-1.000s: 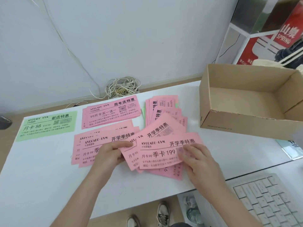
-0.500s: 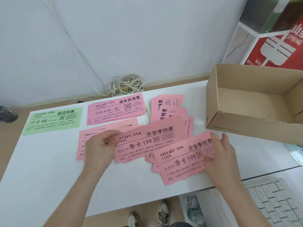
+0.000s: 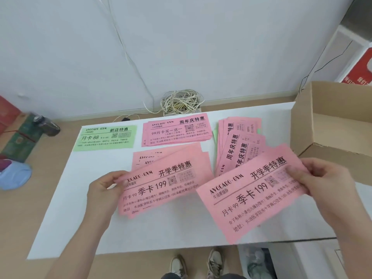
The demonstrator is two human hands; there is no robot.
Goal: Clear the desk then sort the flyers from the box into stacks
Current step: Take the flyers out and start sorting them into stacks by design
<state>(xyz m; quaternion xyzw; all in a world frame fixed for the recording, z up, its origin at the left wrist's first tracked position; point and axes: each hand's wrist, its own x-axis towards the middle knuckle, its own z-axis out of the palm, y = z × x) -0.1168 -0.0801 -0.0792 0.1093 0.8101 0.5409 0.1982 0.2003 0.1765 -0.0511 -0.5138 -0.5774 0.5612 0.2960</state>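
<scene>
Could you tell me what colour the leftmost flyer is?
The flyer is light green; head view.

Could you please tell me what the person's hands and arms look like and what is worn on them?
Both the left hand and right hand are bare: no gloves, rings or watch show. The forearms are uncovered to the picture's edge, no sleeve in view.

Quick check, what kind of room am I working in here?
Probably a small office or back room: white desk, cardboard box, printed gym flyers, coiled cable against the wall.
</scene>
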